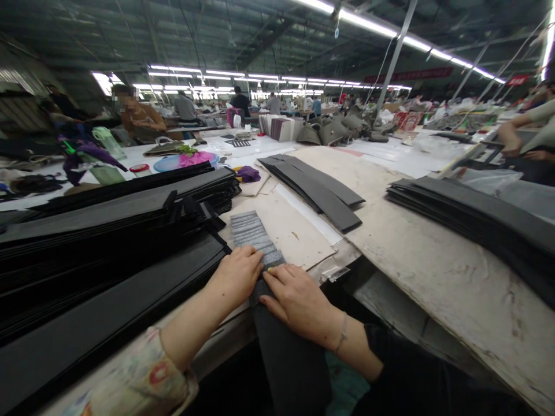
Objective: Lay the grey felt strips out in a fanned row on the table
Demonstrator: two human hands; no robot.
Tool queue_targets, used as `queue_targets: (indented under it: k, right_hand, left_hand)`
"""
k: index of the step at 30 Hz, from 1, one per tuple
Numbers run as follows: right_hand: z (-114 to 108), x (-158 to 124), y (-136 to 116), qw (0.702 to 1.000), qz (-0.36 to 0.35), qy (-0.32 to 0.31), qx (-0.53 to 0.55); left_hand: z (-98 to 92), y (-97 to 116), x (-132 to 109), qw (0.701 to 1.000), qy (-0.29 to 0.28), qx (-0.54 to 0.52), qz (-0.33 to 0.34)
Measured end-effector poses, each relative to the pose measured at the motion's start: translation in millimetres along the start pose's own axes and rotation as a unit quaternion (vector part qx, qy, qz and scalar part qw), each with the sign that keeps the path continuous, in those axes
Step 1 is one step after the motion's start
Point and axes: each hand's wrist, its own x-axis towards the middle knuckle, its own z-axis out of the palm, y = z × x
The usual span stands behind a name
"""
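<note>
A long dark grey strip (286, 352) hangs over the near table edge toward me. A lighter grey ribbed piece (254, 234) lies flat at its far end. My left hand (236, 274) is closed, with its fingertips pressed together on the strip where it meets the ribbed piece. Beside it, nearly touching, my right hand (301, 297) grips the strip, thumb on the near side and fingers at the join. Something small and yellow (270, 268) shows at the right fingertips; its kind cannot be made out.
Tall stacks of dark strips (87, 225) rise close on my left. Several loose grey strips (316, 190) lie ahead, and another stack (468, 214) is on the right of the worn board (437, 271). A co-worker's arm (515, 130) is at far right; others work farther back.
</note>
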Motion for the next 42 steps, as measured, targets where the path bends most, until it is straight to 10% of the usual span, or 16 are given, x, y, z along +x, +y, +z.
queue_targets:
  k: [12,25,42]
  right_hand:
    - [4,-1,1,1.000,0.002,0.021,0.012]
    - [5,-6,1,0.999,-0.002,0.023,0.036]
    - [2,-14,-4,0.999,0.008,0.034,0.040]
  left_hand:
    - [0.2,-8,25,0.992,0.002,-0.123,-0.039]
    - [-6.9,-14,39,0.968,-0.120,-0.216,-0.053]
    - [-2.2,-5,22,0.980,-0.080,-0.177,-0.037]
